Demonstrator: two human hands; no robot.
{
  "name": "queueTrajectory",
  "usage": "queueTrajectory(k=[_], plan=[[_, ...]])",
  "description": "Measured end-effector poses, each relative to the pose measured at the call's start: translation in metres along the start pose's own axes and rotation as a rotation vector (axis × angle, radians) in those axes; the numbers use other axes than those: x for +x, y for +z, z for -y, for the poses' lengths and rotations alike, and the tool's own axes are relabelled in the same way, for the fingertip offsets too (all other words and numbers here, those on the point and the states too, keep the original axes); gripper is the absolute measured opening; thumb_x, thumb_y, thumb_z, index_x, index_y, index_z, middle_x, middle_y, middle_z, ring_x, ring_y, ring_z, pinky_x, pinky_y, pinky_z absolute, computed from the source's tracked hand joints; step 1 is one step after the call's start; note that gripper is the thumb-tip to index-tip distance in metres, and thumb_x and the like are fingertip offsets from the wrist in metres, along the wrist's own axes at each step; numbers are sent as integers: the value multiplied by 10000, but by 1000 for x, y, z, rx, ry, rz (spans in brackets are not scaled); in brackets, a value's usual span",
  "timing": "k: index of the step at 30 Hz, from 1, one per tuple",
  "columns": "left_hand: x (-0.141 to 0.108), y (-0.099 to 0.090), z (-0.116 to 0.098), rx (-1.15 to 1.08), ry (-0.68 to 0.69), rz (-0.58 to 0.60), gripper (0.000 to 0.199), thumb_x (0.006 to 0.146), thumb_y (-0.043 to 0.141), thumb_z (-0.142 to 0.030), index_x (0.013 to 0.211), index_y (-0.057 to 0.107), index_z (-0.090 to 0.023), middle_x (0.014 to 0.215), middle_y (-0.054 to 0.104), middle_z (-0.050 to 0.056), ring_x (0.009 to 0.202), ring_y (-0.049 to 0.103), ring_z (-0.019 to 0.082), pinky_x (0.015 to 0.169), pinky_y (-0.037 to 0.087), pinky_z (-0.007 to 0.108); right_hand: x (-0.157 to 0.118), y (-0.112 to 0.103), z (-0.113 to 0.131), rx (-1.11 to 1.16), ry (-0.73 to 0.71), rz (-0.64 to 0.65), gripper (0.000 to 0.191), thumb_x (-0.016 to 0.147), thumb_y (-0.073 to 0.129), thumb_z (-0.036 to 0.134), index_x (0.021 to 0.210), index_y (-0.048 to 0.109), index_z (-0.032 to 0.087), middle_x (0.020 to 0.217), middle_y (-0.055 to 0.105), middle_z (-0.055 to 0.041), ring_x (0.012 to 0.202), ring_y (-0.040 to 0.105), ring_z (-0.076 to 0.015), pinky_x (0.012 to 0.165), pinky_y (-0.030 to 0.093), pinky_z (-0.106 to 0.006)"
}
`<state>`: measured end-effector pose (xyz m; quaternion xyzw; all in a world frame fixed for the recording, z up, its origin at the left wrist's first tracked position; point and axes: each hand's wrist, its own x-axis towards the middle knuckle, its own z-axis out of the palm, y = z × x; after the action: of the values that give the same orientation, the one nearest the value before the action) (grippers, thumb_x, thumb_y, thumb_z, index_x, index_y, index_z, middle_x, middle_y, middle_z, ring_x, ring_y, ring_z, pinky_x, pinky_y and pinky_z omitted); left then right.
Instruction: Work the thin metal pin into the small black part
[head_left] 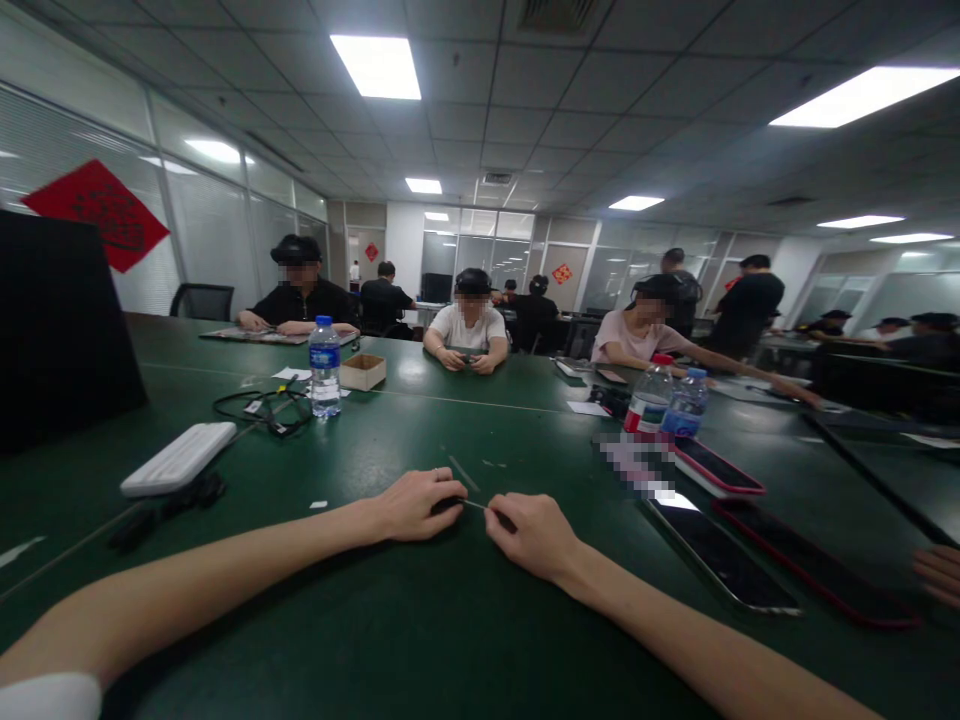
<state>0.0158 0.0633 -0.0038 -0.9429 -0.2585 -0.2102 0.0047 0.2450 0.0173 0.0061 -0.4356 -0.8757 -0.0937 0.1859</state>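
Observation:
My left hand (424, 505) rests low over the green table, its fingers closed. A small dark piece shows at its fingertips; its kind I cannot make out. A thin pale rod (474, 504) runs from there across the short gap to my right hand (534, 532). The thumb and fingers of that right hand are pinched on the rod's other end. Both hands are close together, near the middle of the view, and the fingers hide most of what they hold.
Phones (724, 555) lie to the right, near two bottles (651, 395). On the left are a white power bank (178, 458), black cables (274, 410), a water bottle (325, 368) and a small open box (363, 371). People sit across the green table (360, 620); another person's hand (937, 575) is at the right edge.

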Motion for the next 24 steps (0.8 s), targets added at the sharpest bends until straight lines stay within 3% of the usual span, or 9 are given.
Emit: queueTrajectory(k=[24], plan=[[0, 1, 0, -46, -45, 9, 202, 821, 505, -253, 1004, 576, -209, 980, 539, 36, 747, 549, 143, 647, 423, 248, -1, -2, 0, 51, -20, 30, 300, 932, 413, 316, 827, 657, 177, 712, 643, -16, 569, 541, -95, 572, 394, -202]])
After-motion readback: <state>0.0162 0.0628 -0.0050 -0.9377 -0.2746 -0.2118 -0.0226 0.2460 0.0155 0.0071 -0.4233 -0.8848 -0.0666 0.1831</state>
